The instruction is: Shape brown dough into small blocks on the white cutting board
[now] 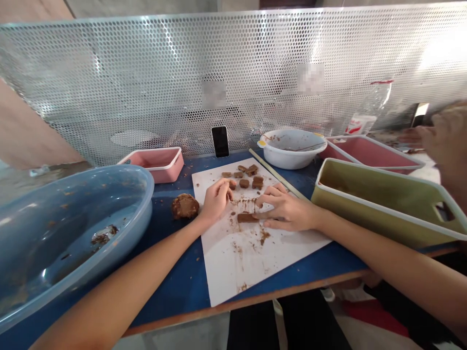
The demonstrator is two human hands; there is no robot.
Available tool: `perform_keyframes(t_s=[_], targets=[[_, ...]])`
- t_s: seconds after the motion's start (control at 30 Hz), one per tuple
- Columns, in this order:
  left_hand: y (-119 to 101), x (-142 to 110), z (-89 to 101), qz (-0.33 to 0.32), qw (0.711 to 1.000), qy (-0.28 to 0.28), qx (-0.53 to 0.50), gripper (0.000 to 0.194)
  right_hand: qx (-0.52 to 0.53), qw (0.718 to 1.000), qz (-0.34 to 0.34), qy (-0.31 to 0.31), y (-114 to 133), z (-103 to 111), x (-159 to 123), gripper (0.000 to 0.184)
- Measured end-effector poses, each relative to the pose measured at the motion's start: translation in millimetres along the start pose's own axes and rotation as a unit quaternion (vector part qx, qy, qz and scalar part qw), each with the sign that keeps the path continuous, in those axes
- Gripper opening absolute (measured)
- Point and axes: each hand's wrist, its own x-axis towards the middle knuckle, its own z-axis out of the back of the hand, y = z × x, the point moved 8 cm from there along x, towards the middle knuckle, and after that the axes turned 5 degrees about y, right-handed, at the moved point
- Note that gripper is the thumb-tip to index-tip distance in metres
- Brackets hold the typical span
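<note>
My left hand (216, 198) rests on a white sheet (251, 253) with its fingers curled around a small brown clay piece (232, 184). My right hand (286, 209) lies beside it, fingers pressed on a flat brown clay slab (247, 218). Several small shaped clay pieces (243, 176) sit in rows just beyond my fingers. A round lump of brown clay (185, 206) sits on the blue table left of the sheet.
A large blue basin (73, 228) stands at the left, a pink tray (156, 163) behind it. A white bowl (292, 148), a green tray (386, 199), another pink tray (368, 151), a phone (220, 141), a thin stick (277, 175). Another person's hand (443, 136) at the right. Perforated metal screen behind.
</note>
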Motion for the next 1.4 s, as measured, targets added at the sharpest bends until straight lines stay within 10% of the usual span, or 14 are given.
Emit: perform_keyframes(t_s=[1.4], targets=[[1.6, 0.0, 0.7, 0.000, 1.000, -0.005, 0.002, 0.040, 0.025, 1.000, 0.014, 0.012, 5.3, 2.1, -1.4, 0.033]])
